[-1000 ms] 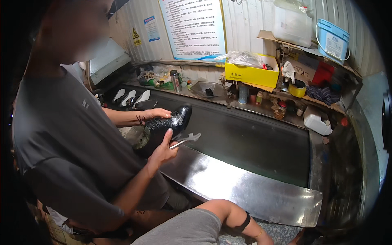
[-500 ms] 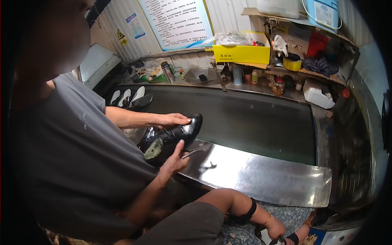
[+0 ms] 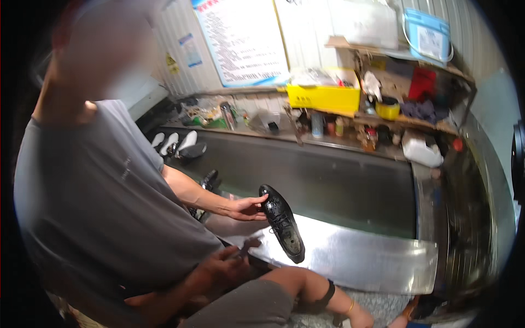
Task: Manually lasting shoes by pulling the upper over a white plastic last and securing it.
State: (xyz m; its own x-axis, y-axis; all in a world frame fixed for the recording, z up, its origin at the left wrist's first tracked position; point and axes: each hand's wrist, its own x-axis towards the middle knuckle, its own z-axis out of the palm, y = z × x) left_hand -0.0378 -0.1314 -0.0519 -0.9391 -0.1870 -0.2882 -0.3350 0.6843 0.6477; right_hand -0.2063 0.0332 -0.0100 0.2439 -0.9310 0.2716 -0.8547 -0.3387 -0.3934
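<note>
A co-worker's hand (image 3: 247,209) is grasping a black shoe (image 3: 281,221)
Left hand (image 3: 360,318) is hanging near patterned cloth (image 3: 380,306), right hand (image 3: 402,320) is barely showing; I cannot tell their grip

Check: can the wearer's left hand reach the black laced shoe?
Likely yes: nothing visible blocks the left hand from the black laced shoe; its heel is free, a co-worker's hand gripping the toe.

Wall poster (image 3: 243,49) crammed with print (image 3: 238,33) (too blurred to read), yellow sign (image 3: 172,63) leftward, white label (image 3: 430,44) on the blue bucket (image 3: 428,17)!
</note>
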